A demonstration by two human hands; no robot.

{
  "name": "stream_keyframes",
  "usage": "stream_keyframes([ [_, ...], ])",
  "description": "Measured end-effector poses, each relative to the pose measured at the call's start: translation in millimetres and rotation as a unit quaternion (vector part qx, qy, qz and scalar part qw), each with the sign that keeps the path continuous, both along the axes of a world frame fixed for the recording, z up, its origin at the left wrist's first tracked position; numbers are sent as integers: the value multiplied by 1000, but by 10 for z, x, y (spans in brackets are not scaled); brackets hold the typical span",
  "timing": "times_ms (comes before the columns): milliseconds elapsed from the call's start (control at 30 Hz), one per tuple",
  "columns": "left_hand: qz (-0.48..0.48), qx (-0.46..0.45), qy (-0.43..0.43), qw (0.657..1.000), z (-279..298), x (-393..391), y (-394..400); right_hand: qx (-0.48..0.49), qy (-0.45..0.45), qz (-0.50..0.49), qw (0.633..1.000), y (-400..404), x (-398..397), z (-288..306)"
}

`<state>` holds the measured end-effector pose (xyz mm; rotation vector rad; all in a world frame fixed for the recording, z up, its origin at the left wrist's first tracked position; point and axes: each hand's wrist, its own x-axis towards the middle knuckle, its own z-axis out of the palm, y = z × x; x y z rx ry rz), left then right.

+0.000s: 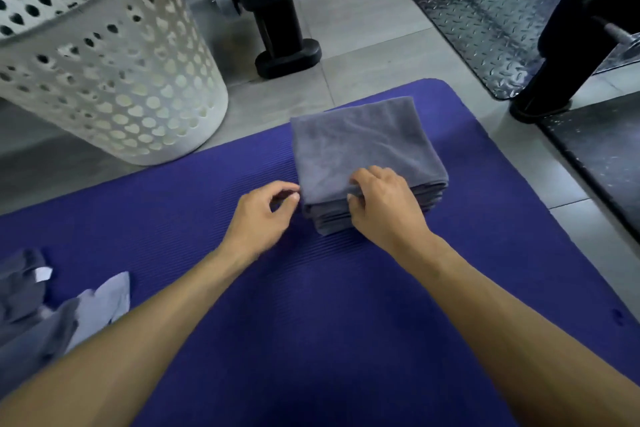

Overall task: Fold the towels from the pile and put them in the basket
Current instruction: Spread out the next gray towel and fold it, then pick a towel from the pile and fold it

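Towels, grey and folded square, sit in a neat stack (pixel 370 163) on the far part of a purple ribbed mat (pixel 311 305) spread over the tiled floor (pixel 377 55). From the head view, the person leans over the mat with both bare forearms reaching forward. The right hand (pixel 384 204) lies on the near edge of the stack, fingers curled over the top towel's front fold and the thumb tucked against the layers beneath, so it pinches the upper cloth. The left hand (pixel 266 211) is just beside the stack's near left corner, thumb and forefinger drawn close together at the corner's edge; whether they actually catch cloth there I cannot tell.

The white basket (pixel 104 55), perforated with heart-shaped holes, stands on the floor beyond the mat's left side, well apart from the stack; its inside is out of sight. At the lower left of the mat lies the pile of unfolded grey towels (pixel 38 315), rumpled, with a small white label showing and a paler cloth corner sticking out.

Behind the mat a black machine leg with a rounded foot (pixel 287 55) rests on the tiles, silver wheels above it. To the right a dark checker-plate floor panel (pixel 485 10) carries another black post.
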<state>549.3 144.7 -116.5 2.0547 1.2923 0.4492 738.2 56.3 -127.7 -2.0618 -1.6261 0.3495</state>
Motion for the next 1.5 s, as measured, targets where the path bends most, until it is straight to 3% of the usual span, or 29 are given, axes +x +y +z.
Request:
stream_keyframes([
  [100,-11,-46,5,999,302,-613,-209,-37,82,73,993,-88,-577,229],
  [200,-19,-48,55,997,539,-1326,-394,-74,108,143,981,-98,-1215,514],
  [433,32,-63,162,984,1042,-3173,-732,-140,96,273,947,-24,-2698,1377],
  [533,69,-71,162,982,1185,-3884,-825,-180,57,314,931,-39,-3307,1576],
  [633,130,-70,149,978,1078,-4490,-817,-215,14,336,917,-4,-3853,1541],
  [767,210,-73,145,964,616,-5087,-784,-194,44,311,929,69,-4410,1353],
  [967,273,-75,161,946,78,-5674,-493,-177,136,271,936,355,-4984,1133],
  [1200,364,-73,71,926,-233,-5959,87,-188,198,211,939,625,-5205,823],
  [1367,397,-46,3,916,-148,-6001,137,-201,243,195,929,557,-5056,807],
  [1500,385,-14,-40,922,380,-5918,131,-193,247,186,931,377,-4890,952],
])
